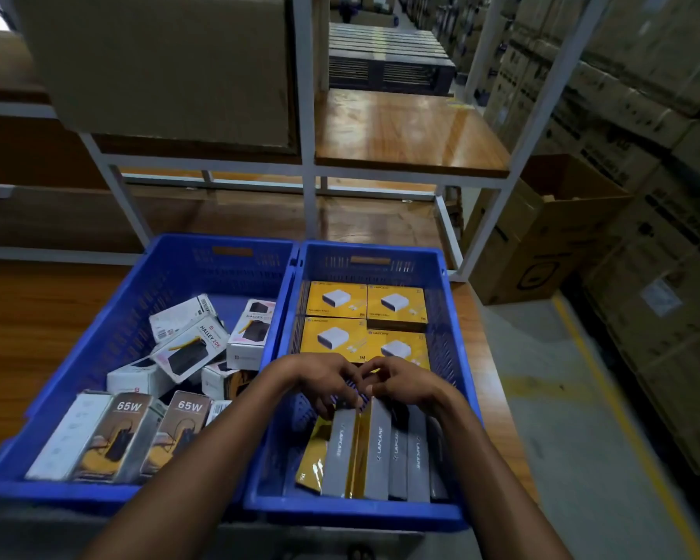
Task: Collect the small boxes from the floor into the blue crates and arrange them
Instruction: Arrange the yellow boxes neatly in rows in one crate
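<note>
Two blue crates stand side by side on a wooden shelf. The right crate (pixel 455 317) holds yellow boxes (pixel 336 303) lying flat at the back and a row of grey-spined boxes (pixel 342 450) standing on edge at the front. Both hands reach into this crate. My left hand (pixel 324 381) curls its fingers over the top of the leftmost upright boxes. My right hand (pixel 401 383) grips the top of an upright box (pixel 378 446) beside it. The left crate (pixel 110 329) holds white boxes (pixel 191 345) in a loose jumble and 65W boxes (pixel 128 434) at the front.
White metal shelving (pixel 308 171) rises behind the crates, with a large cardboard box (pixel 162 62) on the upper level. Stacked cartons (pixel 643 115) line the right side of the aisle. An open carton (pixel 542 228) stands on the floor at right, by a yellow floor line (pixel 599 377).
</note>
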`<state>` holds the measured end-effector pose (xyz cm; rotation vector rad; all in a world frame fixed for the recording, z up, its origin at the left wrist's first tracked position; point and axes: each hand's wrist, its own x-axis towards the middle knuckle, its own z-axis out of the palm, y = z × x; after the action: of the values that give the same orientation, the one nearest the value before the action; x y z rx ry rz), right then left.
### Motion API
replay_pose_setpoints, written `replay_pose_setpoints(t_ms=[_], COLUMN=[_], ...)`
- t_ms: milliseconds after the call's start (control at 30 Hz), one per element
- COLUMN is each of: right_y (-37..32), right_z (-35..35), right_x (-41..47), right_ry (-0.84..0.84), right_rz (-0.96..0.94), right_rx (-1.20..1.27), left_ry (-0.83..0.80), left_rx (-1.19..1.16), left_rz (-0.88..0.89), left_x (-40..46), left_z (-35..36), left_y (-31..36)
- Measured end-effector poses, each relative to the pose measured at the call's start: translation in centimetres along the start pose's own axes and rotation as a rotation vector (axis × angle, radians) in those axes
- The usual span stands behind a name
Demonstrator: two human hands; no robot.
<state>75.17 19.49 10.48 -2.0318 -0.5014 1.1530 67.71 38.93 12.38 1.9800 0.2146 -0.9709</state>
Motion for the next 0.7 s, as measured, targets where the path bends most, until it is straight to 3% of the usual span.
replay_pose_setpoints(t_ms=[133,267,400,533,633,700], right_y=[0.1,0.4,0.6,0.5,0.1,0.1], right_z=[0.0,0.1,0.0,-0.5,-0.9,-1.1], right_x=[-0.3,-0.2,0.6,0.9,0.5,0.5], right_ry=[-0.007,0.077,0.346,0.444,0.435,0.428], right_rz=[-0.009,-0.045,-0.044,-0.038,-0.042,-0.049], right_rx=[0.040,0.134,0.297,0.356,0.479,0.644], left_ry=[0.182,0.428,0.752,1.028,1.114,1.062], left_rx=[0.329,0.374,0.189,-0.008,-0.201,-0.394], left_rz=[0.000,0.051,0.177,0.323,0.345,0.316], left_x=[-0.5,-1.3,-1.7,-2.0,-2.1,-1.6], left_z=[-0.6,-1.7,-2.1,-2.2,-2.2,-2.1], left_y=[0.3,0.7,1.2,2.1,2.6,2.5])
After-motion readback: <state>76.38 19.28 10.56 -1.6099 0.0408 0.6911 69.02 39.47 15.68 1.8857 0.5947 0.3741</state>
